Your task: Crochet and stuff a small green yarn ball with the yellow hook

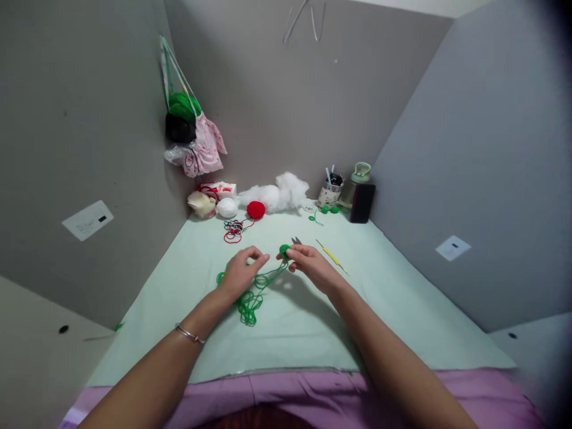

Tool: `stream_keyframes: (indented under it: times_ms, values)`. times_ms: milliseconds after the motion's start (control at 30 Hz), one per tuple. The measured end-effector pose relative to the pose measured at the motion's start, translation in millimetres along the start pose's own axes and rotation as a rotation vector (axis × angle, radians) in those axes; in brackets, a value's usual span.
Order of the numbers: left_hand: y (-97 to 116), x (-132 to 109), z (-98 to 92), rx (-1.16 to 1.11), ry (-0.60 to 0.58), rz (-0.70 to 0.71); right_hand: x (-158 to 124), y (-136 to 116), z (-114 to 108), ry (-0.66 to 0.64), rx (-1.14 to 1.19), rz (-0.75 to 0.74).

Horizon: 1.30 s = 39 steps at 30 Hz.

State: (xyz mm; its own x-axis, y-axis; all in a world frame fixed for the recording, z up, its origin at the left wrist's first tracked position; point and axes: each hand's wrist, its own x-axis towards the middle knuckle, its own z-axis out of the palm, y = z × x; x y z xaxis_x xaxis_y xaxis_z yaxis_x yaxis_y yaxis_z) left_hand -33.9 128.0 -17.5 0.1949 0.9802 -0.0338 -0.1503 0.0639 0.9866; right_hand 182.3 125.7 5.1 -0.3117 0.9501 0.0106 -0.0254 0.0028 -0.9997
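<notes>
In my right hand a small round green crocheted piece is pinched between thumb and fingers, above the table. Green yarn strands hang from it and run left to a loose tangle of green yarn on the tabletop. My left hand is just left of the piece, apart from it, over the yarn. Its fingers are curled with the thumb close to them; whether a strand is between them cannot be made out. Behind my right hand, scissors show only their tips. A yellow-handled crochet hook lies to the right.
At the back are white stuffing, a red yarn ball, a white ball, tangled dark and red yarn, small green pieces, a pen cup, a bottle and a phone. Partition walls enclose the table.
</notes>
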Motion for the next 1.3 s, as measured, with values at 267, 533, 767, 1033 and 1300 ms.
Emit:
stream_keyframes:
  times_ms: [267,533,767,1033,1300]
  values:
    - [0.2,-6.6,9.2,0.032,-0.144,0.07,-2.2,4.4,10.5,-0.201,0.116,0.171]
    - [-12.1,2.1,3.9,-0.021,-0.101,0.098,-1.9,8.4,11.1,-0.163,0.035,0.146]
    - [-9.8,3.5,-1.3,0.051,-0.155,0.134,-2.5,7.9,11.4,-0.127,-0.135,0.098]
    - [-11.9,2.8,3.5,0.149,-0.027,0.163,-1.7,16.2,16.2,-0.08,-0.424,0.025]
    - [-19.4,2.4,8.1,0.209,0.06,0.133,-7.6,20.3,29.6,-0.001,-0.843,-0.065]
